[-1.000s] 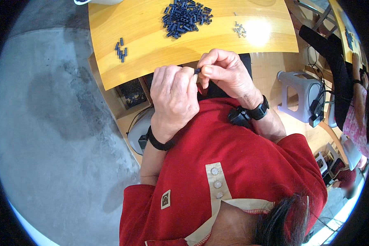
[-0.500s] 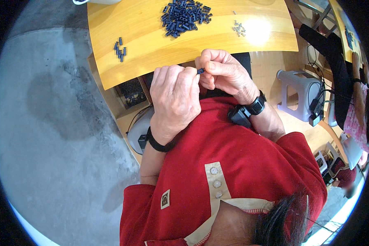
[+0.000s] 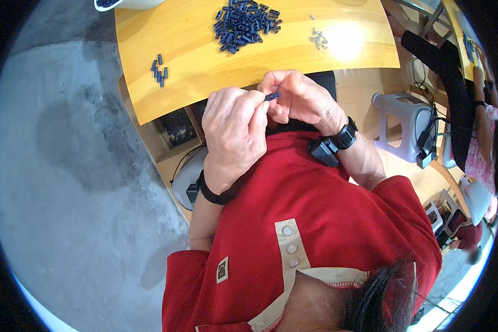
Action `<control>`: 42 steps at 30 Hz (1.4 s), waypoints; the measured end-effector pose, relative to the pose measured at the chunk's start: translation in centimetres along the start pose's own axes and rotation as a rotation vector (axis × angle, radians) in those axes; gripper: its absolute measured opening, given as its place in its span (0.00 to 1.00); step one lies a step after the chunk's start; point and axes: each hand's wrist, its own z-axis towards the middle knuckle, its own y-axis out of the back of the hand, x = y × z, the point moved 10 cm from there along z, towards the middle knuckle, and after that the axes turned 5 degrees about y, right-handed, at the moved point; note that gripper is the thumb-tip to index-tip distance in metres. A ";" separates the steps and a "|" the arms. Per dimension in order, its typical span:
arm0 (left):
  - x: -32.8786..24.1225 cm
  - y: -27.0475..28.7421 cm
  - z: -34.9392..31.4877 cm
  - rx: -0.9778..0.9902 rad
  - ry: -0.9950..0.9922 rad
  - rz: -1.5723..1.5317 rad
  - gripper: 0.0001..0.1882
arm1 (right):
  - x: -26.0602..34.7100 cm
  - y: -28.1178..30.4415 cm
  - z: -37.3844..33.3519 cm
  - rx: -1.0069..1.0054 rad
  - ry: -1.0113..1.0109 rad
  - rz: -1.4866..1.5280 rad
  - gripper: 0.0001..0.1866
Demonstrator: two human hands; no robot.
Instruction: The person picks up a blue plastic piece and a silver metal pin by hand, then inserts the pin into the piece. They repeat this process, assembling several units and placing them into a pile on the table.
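Note:
Both hands meet in front of my chest, just below the near edge of the yellow wooden table. My left hand and my right hand pinch a small dark blue plastic piece between their fingertips. On the table behind lies a heap of several dark blue pieces. A small group of the same pieces sits at the table's left side, and a little cluster of small silvery parts lies to the right. Each wrist carries a black band.
A white bowl's rim shows at the table's far left corner. Grey concrete floor spreads to the left. A grey plastic stool with cables stands to the right. Another person's arm shows at the right edge.
The hands stay together at the same spot. The fingers have shifted slightly on the small blue piece, which now shows more plainly between them.

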 end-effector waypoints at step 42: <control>0.8 -0.7 -1.6 0.056 -0.114 -0.028 0.12 | -2.9 -1.8 0.5 0.005 -0.192 0.088 0.16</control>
